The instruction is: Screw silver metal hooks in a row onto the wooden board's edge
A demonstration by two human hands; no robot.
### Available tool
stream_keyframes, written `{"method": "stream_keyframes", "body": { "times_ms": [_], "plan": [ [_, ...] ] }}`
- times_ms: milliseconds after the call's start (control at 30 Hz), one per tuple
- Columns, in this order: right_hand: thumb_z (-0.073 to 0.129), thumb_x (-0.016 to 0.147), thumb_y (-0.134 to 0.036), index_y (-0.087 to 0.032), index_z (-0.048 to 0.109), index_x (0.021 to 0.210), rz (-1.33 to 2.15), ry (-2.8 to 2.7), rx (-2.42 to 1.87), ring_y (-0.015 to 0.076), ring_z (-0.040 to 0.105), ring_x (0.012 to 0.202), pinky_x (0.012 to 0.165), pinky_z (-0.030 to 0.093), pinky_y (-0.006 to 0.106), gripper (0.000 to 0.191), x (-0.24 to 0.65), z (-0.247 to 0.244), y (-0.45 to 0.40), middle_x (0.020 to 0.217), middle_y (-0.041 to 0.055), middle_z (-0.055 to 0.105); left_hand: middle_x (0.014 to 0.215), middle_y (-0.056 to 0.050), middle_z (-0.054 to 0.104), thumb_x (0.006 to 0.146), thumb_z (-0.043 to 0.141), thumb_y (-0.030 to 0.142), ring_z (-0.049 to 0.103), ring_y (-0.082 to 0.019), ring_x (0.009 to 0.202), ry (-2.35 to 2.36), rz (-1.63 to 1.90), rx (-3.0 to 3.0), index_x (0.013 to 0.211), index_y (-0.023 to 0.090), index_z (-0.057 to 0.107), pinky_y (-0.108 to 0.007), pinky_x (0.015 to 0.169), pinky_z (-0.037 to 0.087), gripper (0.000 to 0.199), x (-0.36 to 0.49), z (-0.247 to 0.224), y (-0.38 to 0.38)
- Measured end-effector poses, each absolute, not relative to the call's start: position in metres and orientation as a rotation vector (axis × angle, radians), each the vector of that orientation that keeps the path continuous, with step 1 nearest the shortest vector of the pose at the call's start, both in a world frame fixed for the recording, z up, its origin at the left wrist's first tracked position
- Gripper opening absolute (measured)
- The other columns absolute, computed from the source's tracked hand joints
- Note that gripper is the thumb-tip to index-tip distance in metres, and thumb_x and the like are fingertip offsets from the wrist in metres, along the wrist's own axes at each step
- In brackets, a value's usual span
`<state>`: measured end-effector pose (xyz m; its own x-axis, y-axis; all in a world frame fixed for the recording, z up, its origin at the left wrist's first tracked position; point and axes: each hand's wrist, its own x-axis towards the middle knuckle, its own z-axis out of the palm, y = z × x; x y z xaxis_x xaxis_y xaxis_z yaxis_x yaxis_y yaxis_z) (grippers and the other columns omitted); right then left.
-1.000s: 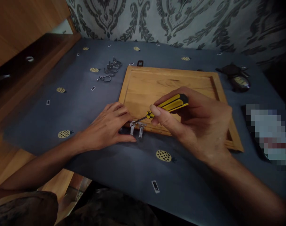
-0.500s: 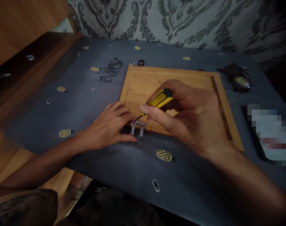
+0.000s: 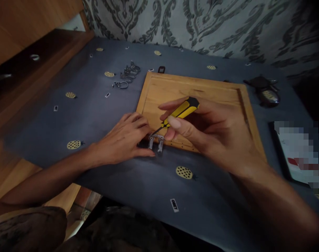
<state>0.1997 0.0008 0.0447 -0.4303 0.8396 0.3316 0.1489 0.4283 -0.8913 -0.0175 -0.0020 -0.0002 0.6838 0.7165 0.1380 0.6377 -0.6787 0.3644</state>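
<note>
A yellow-and-black screwdriver [image 3: 182,109] is held by my right hand [image 3: 219,129], thumb on one side of its handle and fingers on the other. The shaft slants down left, its tip at the left end of a metal bracket [image 3: 156,137] with two prongs, on the near edge of a framed wooden board [image 3: 172,84]. My left hand [image 3: 130,140] is closed about the board's near left corner, fingers bent over it and thumb stretched out along the front below the bracket. The left fingertips are partly hidden.
Several metal clips [image 3: 128,74] lie on the dark tablecloth [image 3: 138,196], left of the board. A small black buckle-like piece [image 3: 161,69] is behind it. To the right are a dark object [image 3: 266,91] and a partly blurred pack [image 3: 293,154]. A patterned wall [image 3: 170,21] stands behind.
My right fingers have shifted around the screwdriver handle, with some fingers now straighter. The tip stays at the bracket and my left hand keeps its place on the corner. The view has moved slightly.
</note>
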Motion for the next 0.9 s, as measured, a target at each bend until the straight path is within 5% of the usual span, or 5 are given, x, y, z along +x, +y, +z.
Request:
{"method": "stream_keyframes", "body": {
  "times_ms": [233,567,733,900],
  "plan": [
    [0.079,0.088,-0.042,-0.026,0.073,0.081,0.928,-1.844,-0.926,0.0157,0.068,0.058,0.052,0.054,0.03,0.019,0.197,0.037,-0.003,0.071,-0.0027,0.069,0.112,-0.007,0.066,0.089,0.069,0.057,0.055,-0.028,0.112,1.062,0.382,2.62,0.116,0.02,0.065,-0.046,0.1,0.044,0.047,-0.019,0.0,-0.002],
    [0.078,0.084,-0.057,-0.027,0.05,0.067,0.465,-1.754,-1.122,0.0176,0.057,0.055,0.049,0.043,0.036,0.045,0.175,0.022,-0.005,0.068,-0.0008,0.061,0.12,-0.011,0.066,0.089,0.068,0.059,0.055,-0.029,0.113,1.076,0.377,2.659,0.113,0.017,0.066,-0.046,0.099,0.045,0.049,-0.018,-0.002,-0.002],
    [0.079,0.085,-0.052,-0.027,0.057,0.073,0.534,-1.699,-1.102,0.0178,0.058,0.053,0.048,0.043,0.036,0.035,0.178,0.023,-0.007,0.069,-0.0008,0.063,0.115,-0.009,0.065,0.087,0.07,0.06,0.055,-0.029,0.112,1.083,0.365,2.647,0.11,0.018,0.066,-0.045,0.1,0.044,0.047,-0.017,-0.001,-0.002],
    [0.069,0.095,-0.039,-0.031,0.063,0.08,0.352,-1.587,-1.067,0.0203,0.064,0.068,0.064,0.052,0.039,0.018,0.181,0.037,-0.018,0.078,0.0001,0.065,0.104,-0.007,0.065,0.087,0.072,0.058,0.056,-0.026,0.107,1.071,0.418,2.629,0.105,0.019,0.066,-0.042,0.094,0.044,0.044,-0.018,0.0,-0.002]
  ]
}}
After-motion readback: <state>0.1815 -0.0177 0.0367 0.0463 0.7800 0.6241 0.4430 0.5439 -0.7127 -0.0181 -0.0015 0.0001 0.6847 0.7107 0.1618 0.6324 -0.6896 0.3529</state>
